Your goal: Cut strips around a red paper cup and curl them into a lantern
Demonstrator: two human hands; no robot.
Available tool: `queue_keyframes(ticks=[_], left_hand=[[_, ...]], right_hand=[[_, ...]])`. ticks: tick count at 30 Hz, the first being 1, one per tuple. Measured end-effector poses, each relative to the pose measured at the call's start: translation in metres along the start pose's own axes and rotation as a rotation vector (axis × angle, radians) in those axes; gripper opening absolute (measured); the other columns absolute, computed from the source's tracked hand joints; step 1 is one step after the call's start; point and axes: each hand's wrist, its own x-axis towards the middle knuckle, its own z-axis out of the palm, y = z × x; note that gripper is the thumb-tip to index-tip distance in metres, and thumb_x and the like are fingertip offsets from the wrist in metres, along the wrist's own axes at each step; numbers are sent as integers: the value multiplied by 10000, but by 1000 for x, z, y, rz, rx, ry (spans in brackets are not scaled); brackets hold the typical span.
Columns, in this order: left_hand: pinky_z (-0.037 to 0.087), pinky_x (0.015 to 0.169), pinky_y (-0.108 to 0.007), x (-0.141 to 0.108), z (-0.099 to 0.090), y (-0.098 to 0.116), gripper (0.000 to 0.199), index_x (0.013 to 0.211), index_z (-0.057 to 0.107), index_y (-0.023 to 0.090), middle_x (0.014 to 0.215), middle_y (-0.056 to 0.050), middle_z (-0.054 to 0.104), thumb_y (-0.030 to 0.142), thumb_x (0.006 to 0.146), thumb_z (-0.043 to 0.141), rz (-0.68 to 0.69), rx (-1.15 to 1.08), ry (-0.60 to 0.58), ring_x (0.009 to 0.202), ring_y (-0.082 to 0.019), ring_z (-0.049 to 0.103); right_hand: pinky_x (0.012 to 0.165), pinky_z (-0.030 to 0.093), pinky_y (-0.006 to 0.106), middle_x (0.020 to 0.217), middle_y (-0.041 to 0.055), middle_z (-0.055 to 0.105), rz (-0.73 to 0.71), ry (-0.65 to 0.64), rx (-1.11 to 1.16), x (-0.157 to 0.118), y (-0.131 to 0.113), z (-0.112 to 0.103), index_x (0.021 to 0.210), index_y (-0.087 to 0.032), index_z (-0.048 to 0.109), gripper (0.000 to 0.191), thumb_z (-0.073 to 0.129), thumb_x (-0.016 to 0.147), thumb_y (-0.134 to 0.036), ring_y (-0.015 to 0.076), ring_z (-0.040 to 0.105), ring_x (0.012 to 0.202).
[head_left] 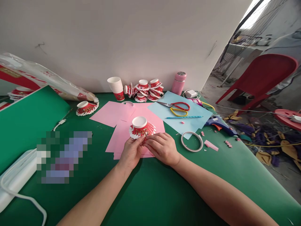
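Observation:
A red and white paper cup (139, 123), its wall cut into strips that fan out, is upside down above pink paper sheets (122, 139). My left hand (132, 151) is closed on the cup's near edge, thumb on top. Beside it, the fingers of my right hand (163, 147) pinch the strips at the same edge; the fingertips of both hands almost meet. What exactly lies between the right fingertips is partly hidden. A roll of double-sided tape (192, 150) lies to the right of my right hand.
Behind stand stacked paper cups (116, 88), several fanned cups (145, 89) and a pink bottle (179, 83). Scissors (180, 106) and a blue pen (184, 117) lie on blue paper (162, 108). A glue gun (221, 125) is at right, a white power strip (16, 179) at left.

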Motion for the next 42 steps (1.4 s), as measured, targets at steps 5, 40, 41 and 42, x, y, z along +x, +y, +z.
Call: queue_keyframes(ticks=[5,40,41,42], left_hand=[[461,733,-239,-1,1,-1,171,739,698,141,786,-29,716,155,583,766,-9,-3,24,754,-129,634],[474,770,-304,-4,1,-1,176,778,717,171,817,-44,723,216,613,759,75,117,-73,805,-174,637],[478,773,-309,-3,0,-2,179,785,717,173,822,-45,723,215,616,756,80,122,-77,813,-179,638],[481,776,-316,-3,0,-2,184,793,716,173,827,-46,723,214,618,754,84,126,-81,822,-185,639]], right_hand=[[632,440,261,834,30,723,91,26,92,1,-2,2,818,-176,597,72,563,865,-219,137,633,710],[572,483,250,687,20,619,686,10,681,2,-5,6,746,-178,550,107,537,824,-250,119,572,599],[567,481,249,681,18,618,708,7,702,2,-5,7,738,-178,547,116,536,822,-257,119,572,593],[561,477,248,675,16,616,730,3,722,3,-5,7,730,-179,544,125,537,821,-264,119,571,586]])
